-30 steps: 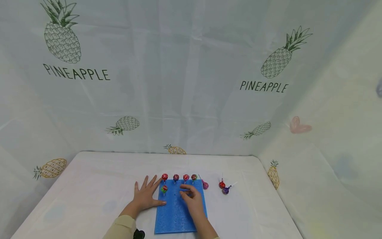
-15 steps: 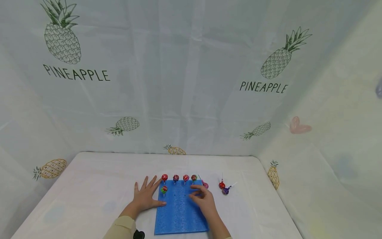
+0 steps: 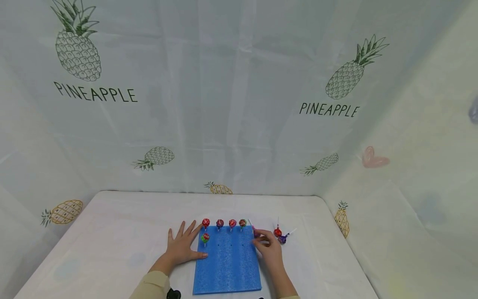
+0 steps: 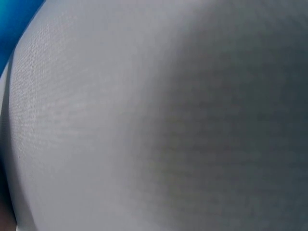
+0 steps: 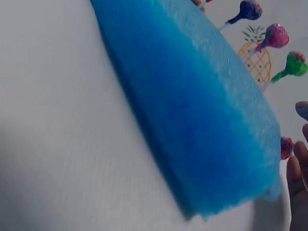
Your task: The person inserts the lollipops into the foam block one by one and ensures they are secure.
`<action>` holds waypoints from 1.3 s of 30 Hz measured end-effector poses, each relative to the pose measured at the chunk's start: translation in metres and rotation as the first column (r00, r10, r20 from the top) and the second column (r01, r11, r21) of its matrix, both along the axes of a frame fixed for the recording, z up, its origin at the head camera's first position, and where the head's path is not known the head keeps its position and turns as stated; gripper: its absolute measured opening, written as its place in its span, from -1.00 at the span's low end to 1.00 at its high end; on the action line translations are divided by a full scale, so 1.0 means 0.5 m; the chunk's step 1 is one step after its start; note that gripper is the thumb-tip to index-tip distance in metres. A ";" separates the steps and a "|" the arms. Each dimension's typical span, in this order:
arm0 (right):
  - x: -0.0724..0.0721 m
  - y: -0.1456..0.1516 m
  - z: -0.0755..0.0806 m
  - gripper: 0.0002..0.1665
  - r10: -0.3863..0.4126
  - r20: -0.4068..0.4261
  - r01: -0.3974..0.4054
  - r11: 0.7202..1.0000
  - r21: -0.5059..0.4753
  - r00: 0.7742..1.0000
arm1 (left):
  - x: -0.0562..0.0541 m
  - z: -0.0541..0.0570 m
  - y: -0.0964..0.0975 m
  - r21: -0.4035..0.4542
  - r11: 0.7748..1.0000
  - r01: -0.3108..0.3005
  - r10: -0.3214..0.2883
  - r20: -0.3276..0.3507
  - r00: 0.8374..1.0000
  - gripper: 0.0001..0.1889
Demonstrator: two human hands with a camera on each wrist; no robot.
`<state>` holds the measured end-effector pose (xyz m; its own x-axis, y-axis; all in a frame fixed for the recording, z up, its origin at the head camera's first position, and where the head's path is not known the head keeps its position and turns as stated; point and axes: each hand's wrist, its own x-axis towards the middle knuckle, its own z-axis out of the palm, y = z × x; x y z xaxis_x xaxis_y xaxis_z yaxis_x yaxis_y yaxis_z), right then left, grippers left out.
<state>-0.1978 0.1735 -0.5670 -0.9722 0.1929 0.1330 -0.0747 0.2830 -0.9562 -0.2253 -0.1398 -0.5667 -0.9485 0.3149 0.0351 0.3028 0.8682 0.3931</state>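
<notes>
A blue foam board [image 3: 225,270] lies on the white table with several wrapped lollipops upright along its far edge, a red one [image 3: 206,222] leftmost. Below that stands a green and red lollipop [image 3: 205,238]. My left hand [image 3: 181,248] rests spread, fingers on the table and thumb on the board's left edge. At the board's far right corner my right hand [image 3: 270,251] reaches with thumb and fingers apart to a pink lollipop [image 3: 255,231] lying on the table, which it partly hides. In the right wrist view the fingertips [image 5: 299,150] are right at that lollipop's wrapper.
To the right of the right hand, a red lollipop [image 3: 277,232] and a purple lollipop [image 3: 282,239] lie together on the table. A row of small holes [image 3: 231,245] marks the board. A pineapple-print cloth [image 3: 239,104] stands behind the table.
My right hand has moved rightward from over the board's middle to the pink lollipop beside its right edge. The left hand has stayed in place.
</notes>
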 end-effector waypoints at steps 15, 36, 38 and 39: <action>-0.008 0.013 -0.027 -0.62 -0.011 -0.028 0.016 0.981 0.193 1.000 | -0.004 -0.007 0.002 0.003 1.000 -0.008 0.008 0.019 1.000 0.17; -0.011 0.023 -0.026 -0.58 0.086 -0.003 -0.083 0.964 0.251 0.996 | -0.001 -0.003 0.000 0.006 1.000 -0.005 0.005 0.005 1.000 0.15; -0.010 0.024 -0.024 -0.59 0.084 0.007 -0.083 0.964 0.253 0.996 | -0.001 -0.004 0.000 0.004 1.000 -0.007 0.007 0.008 1.000 0.16; -0.009 0.025 -0.023 -0.59 0.080 0.014 -0.081 0.963 0.256 0.997 | -0.002 -0.005 0.000 0.003 1.000 -0.007 0.007 0.009 1.000 0.16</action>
<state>-0.2023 0.1858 -0.5786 -0.9836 0.0740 0.1646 -0.1042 0.5114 -0.8530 -0.2262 -0.1397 -0.5690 -0.9510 0.3080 0.0273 0.2929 0.8691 0.3986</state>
